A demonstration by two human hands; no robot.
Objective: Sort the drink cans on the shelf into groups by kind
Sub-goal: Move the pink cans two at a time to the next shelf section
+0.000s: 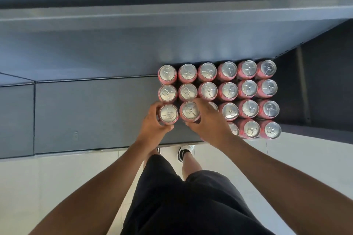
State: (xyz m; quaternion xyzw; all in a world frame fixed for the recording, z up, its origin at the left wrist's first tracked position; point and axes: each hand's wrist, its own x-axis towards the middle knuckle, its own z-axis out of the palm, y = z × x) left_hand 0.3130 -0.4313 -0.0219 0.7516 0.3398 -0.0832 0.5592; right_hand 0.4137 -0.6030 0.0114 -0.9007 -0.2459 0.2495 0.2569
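Fingers of the left hand [152, 123] wrap the end can [169, 113], the right hand [209, 122] the next can [190, 110], red cans [248, 89] crowding behind.

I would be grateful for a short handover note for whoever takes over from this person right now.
Left hand grips the leftmost can of the third row. Right hand grips the neighbouring can. I cannot tell whether either is lifted.
Things: one block of red cans, silver tops, in tidy rows at the right end of the shelf; all look alike.
Done: the block is grouped.
Left: the front row shows only three cans, at the right; it probably needs filling out.
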